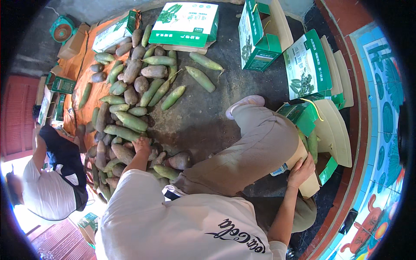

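My left hand (141, 144) reaches forward onto a heap of long green and brown vegetables (125, 99). It lies palm down on one of them, and its fingers are hidden beneath it. My right hand (301, 170) grips the brown side flap of an open green and white carton (333, 134) at my right. Several green vegetables (312, 145) lie inside that carton. My bent leg in beige trousers (255, 147) lies between the two hands.
Other green and white cartons stand at the back (186, 24), back right (260, 39) and right (307, 65). An orange sheet (80, 65) lies under the heap. Another person in a white shirt (47, 190) crouches at the left. A green fan (63, 29) sits far left.
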A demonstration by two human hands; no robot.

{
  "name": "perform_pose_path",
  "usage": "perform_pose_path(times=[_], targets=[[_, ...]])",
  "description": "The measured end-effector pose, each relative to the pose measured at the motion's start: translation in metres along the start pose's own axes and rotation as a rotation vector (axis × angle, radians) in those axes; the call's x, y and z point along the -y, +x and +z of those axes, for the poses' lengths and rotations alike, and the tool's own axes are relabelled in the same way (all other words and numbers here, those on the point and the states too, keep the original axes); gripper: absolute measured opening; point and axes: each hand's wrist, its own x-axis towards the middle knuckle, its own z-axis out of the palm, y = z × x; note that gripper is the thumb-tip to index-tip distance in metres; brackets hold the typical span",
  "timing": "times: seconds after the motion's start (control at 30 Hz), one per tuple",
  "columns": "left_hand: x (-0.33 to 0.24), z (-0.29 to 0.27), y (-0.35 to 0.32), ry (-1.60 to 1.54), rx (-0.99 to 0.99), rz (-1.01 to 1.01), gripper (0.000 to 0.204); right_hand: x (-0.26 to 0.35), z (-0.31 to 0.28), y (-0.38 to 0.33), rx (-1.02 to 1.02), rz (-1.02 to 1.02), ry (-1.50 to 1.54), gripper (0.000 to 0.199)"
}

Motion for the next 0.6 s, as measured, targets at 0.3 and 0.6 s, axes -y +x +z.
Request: perform_pose_path(times=[0.3,0.6], targets=[[-0.008,0.032,0.018,0.099,-0.115,0.141,0.041,-0.004,-0.003,0.0,-0.02,-0.021,-0.008,0.04],[-0.01,0.04,0.045,0.145,0.019,0.285,0.039,-0.004,-0.004,-0.002,0.029,0.009,-0.02,0.041]])
